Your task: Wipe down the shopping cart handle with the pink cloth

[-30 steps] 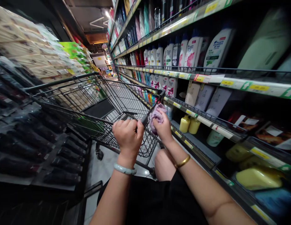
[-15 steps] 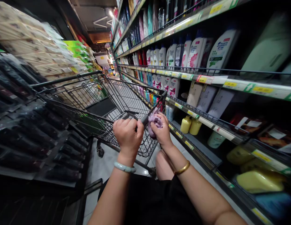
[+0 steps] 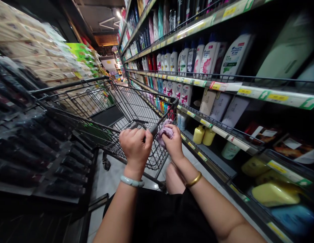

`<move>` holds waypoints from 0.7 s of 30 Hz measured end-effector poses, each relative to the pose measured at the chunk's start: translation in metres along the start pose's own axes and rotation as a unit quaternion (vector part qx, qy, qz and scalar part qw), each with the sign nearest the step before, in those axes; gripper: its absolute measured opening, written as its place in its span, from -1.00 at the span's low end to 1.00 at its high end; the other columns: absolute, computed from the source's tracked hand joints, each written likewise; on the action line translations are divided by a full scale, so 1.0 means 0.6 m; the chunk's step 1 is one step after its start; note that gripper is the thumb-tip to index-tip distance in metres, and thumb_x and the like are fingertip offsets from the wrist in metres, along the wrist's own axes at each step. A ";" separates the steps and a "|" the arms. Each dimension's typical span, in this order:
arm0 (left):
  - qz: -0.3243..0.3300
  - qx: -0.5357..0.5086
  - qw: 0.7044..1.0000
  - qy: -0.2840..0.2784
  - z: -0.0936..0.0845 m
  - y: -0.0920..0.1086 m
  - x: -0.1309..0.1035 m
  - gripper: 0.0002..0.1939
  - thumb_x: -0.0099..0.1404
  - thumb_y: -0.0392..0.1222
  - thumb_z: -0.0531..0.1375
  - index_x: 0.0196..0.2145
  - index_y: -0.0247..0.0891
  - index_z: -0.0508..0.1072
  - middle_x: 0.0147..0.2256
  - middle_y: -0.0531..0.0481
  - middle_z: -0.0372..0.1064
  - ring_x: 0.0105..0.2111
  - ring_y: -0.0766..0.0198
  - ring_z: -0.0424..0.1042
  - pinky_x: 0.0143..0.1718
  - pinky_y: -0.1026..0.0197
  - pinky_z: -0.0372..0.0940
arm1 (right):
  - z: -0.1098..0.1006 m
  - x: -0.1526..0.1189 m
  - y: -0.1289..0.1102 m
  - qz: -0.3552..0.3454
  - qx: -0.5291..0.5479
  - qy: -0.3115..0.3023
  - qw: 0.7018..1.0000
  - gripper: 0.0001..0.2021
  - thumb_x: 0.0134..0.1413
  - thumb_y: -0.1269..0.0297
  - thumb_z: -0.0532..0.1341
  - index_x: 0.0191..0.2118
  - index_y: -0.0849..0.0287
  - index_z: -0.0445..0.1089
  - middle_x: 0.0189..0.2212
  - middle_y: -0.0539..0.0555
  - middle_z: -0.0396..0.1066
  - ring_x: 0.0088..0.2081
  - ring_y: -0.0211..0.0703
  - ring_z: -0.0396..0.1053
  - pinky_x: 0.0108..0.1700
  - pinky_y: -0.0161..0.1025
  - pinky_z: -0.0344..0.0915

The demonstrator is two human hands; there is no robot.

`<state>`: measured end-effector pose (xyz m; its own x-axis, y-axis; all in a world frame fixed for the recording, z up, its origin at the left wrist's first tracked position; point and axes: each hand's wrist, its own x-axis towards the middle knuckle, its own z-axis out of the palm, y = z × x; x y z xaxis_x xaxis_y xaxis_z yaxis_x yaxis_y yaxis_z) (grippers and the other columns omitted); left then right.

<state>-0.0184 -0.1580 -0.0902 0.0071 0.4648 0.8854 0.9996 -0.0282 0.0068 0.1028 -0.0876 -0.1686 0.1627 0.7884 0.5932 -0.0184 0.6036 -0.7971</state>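
A: Since the frame from a second earlier, the right hand (image 3: pixel 174 143) and its lilac cloth (image 3: pixel 162 135) had slid slightly lower and nearer to the left hand (image 3: pixel 134 146), which had hardly moved against the shopping cart (image 3: pixel 108 115).

B: Where was the cloth?

A: At the right end of the cart's dark handlebar (image 3: pixel 154 129), bunched up, with a fold sticking up past the fingers. Whether it wrapped around the bar, I could not tell.

B: And how did each hand stand?

A: The right hand was clamped on the cloth, thumb and fingers pressed toward each other. The left hand was a closed fist, knuckles up, clamped on the handlebar just beside the cloth. A gold bangle (image 3: pixel 194 179) circled the right wrist, a pale green bangle (image 3: pixel 132 182) the left.

B: What surrounded the cart?

A: On the right, long shelves (image 3: pixel 297 100) ran away down the aisle, edged with yellow and green price labels. White Head & Shoulders shampoo bottles (image 3: pixel 209 59) stood upright on them, and two yellow bottles (image 3: pixel 198 135) sat lower. On the left rose stacked beige packs (image 3: pixel 32 57), with dark plastic-wrapped packs (image 3: pixel 40 148) nearer the person. Below lay a pale tiled floor (image 3: pixel 100 182).
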 end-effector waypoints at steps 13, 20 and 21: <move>0.007 -0.078 0.997 -0.011 -0.023 -0.016 -0.005 -0.45 0.45 -0.04 0.24 -0.61 -0.16 0.09 -0.63 0.11 0.08 -0.52 0.24 0.11 -0.30 0.05 0.01 | 0.003 0.002 0.012 0.085 0.034 0.010 0.996 -0.74 0.02 0.31 0.26 -0.11 0.06 0.45 -0.13 0.07 0.47 -0.05 -0.05 0.46 0.19 0.06 0.41; 0.017 -0.103 0.995 -0.005 -0.039 -0.037 -0.017 -0.49 0.44 -0.07 0.26 -0.61 -0.16 0.18 -0.62 0.12 0.09 -0.51 0.26 0.16 -0.28 0.05 0.06 | 0.002 0.005 -0.028 -0.114 0.027 -0.063 0.991 -0.72 0.05 0.32 0.35 -0.07 0.01 0.51 -0.04 0.11 0.49 0.10 0.03 0.44 0.29 0.06 0.35; 0.016 -0.106 0.994 -0.005 -0.042 -0.040 -0.018 -0.50 0.44 -0.07 0.26 -0.61 -0.16 0.18 -0.62 0.12 0.09 -0.51 0.26 0.15 -0.28 0.05 0.06 | 0.001 0.015 -0.017 -0.086 0.023 -0.043 0.995 -0.74 0.05 0.31 0.34 -0.08 0.02 0.50 -0.06 0.10 0.49 0.07 0.02 0.45 0.27 0.06 0.36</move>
<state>-0.0433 -0.1847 -0.0883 0.0405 0.4690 0.8823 0.9704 -0.2289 0.0771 0.1037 -0.0864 -0.1549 0.0813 0.6794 0.7292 -0.0427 0.7334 -0.6785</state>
